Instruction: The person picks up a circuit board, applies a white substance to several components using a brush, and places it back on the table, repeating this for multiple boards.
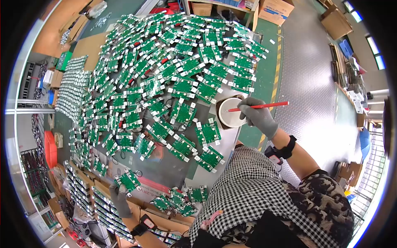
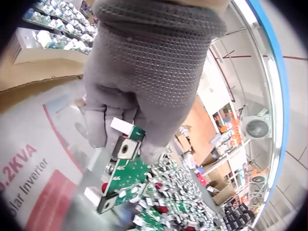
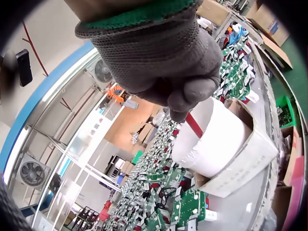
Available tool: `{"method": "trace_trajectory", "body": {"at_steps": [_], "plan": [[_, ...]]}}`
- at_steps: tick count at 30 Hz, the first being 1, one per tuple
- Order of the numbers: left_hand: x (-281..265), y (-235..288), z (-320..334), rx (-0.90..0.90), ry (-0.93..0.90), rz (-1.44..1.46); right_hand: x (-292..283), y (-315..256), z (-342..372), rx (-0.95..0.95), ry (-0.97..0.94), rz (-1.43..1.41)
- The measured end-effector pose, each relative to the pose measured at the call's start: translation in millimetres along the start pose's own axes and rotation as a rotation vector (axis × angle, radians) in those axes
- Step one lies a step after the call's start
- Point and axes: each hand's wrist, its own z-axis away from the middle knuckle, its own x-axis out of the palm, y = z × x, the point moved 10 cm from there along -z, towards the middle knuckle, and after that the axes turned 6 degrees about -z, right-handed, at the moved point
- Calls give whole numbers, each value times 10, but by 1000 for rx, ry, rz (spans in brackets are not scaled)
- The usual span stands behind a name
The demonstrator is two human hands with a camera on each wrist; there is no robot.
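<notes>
Through the head view I see a grey counter (image 1: pixel 168 166) beside a green floor (image 1: pixel 264 76), edged by a yellow striped line (image 1: pixel 276 82). Past it, a textured metal floor (image 1: pixel 304 70) reflects white glare. Bright windows (image 1: pixel 374 47) and stacked cardboard boxes (image 1: pixel 336 21) line the far right. The right wrist view shows white fan units (image 3: pixel 32 172) near a blue beam (image 3: pixel 24 118).

On our left hand (image 1: pixel 121 201) and right hand (image 1: pixel 259 118) we wear grey knitted gloves (image 2: pixel 149 62), finely dotted in texture, the right one edged with a green cuff band (image 3: pixel 144 17). Black wrist straps (image 1: pixel 288 147) carry small cameras (image 1: pixel 149 222). We have a black-and-white checked apron (image 1: pixel 248 177) and a dark-and-tan camouflage-patterned sleeve (image 1: pixel 328 196).
</notes>
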Motion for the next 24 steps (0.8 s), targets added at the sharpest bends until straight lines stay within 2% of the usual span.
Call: {"method": "trace_trajectory", "body": {"at_steps": [1, 3, 5, 7, 9, 11, 14, 15, 17, 19, 21, 23, 24], "plan": [[71, 123, 40, 5, -3, -3, -13, 96, 10, 115, 4, -103], [265, 319, 87, 1, -67, 174, -141, 155, 30, 103, 18, -152], [486, 574, 163, 0, -72, 179, -268, 142, 146, 110, 85, -360], [872, 849, 236, 11, -183, 231, -335, 55, 293, 116, 105, -373], [1106, 1019, 259, 32, -207, 174, -359, -137, 448, 96, 109, -408], [1537, 1314, 371, 111, -455, 189, -288, -319, 549, 66, 18, -389], [2003, 1491, 552, 69, -717, 155, 213, -720, 767, 35, -390, -535], [2104, 1503, 601, 66, -783, 137, 298, -752, 787, 42, -411, -536], [2223, 1634, 729, 45, -877, 41, 556, -918, 887, -69, -594, -426], [2264, 1701, 801, 114, -958, 2, 670, -987, 907, -54, -595, -383], [2256, 1671, 827, 79, -973, 1, 776, -994, 891, -19, -568, -98], [2234, 1611, 862, 45, -989, 1, 827, -1038, 928, 32, -565, -89], [2219, 1557, 866, 27, -980, 8, 853, -1091, 953, -37, -592, -37]]}}
